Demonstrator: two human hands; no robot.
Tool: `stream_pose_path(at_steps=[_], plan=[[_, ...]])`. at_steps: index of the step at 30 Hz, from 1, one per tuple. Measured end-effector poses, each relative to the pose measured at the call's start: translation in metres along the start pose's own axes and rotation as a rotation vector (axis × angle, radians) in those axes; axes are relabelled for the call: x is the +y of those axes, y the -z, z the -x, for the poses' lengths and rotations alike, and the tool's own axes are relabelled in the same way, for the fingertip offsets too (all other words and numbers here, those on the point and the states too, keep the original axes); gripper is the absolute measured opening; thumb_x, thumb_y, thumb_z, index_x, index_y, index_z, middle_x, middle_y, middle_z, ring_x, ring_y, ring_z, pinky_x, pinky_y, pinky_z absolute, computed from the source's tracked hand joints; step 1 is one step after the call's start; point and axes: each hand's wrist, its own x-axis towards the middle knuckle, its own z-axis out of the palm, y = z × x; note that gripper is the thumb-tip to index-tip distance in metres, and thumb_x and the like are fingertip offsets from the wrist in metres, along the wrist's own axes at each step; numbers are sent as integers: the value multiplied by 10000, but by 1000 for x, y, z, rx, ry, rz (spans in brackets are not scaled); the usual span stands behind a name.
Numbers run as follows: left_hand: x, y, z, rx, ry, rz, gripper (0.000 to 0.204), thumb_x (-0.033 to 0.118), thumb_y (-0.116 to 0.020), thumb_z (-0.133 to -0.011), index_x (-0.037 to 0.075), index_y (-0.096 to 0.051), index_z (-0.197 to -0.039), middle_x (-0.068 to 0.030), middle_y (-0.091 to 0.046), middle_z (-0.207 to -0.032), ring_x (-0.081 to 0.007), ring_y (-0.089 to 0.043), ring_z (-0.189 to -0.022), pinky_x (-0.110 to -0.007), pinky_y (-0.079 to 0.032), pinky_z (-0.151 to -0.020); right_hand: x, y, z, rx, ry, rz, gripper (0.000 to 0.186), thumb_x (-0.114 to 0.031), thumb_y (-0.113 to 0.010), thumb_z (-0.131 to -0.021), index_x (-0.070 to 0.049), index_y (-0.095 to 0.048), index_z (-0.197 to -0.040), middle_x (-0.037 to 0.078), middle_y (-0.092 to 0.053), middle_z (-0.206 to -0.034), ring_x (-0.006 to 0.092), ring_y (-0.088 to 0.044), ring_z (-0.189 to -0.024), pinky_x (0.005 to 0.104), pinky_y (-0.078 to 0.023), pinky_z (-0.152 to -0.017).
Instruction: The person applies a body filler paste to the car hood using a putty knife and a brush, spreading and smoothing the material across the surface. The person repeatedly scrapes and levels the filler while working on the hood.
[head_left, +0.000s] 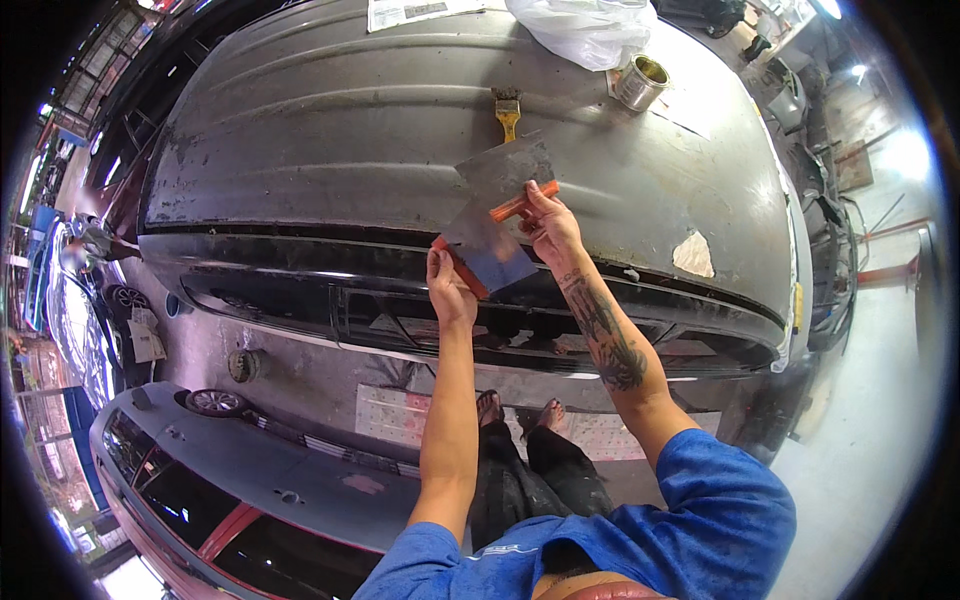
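Over the near edge of a grey car roof, my left hand grips the orange handle of a putty spreader with a wide metal blade. My right hand is closed on the orange handle of a second putty spreader, whose blade is smeared grey. The two blades meet or overlap between my hands; whether they touch I cannot tell. Just beyond them, a yellow-handled brush with dark bristles lies on the roof.
An open metal can stands on the roof beside a white plastic bag and printed paper. A pale patch marks the roof at right. Behind me is another car; a person is at far left.
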Motion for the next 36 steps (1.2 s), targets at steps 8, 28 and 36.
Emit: stream_pose_path(at_steps=[8, 28, 36], plan=[[7, 13, 0, -173, 80, -2, 297, 247, -517, -990, 42, -539, -1203, -97, -618, -1161, -213, -593, -1073, -375, -488, -912, 21, -6, 18, -111, -142, 31, 243, -297, -721, -863, -84, -605, -879, -8, -554, -672, 112, -521, -566, 259, -450, -524], [-44, 12, -65, 173, -751, -982, 344, 304, -362, -1024, -9, -497, -975, -164, -552, -867, -286, -520, -769, -351, -422, -749, -37, -37, -119, 351, 607, 1755, 648, -602, -674, -763, 24, -688, -929, 227, -672, -975, 372, -657, -939, 434, -530, -789], [-41, 16, -63, 259, -673, -1012, 350, 306, -355, -1022, -15, -493, -994, -171, -555, -825, -315, -522, -724, -368, -423, -692, -65, -36, -134, 410, 783, 1524, 403, -367, -589, -836, 21, -697, -822, 226, -669, -805, 368, -669, -795, 457, -513, -728]])
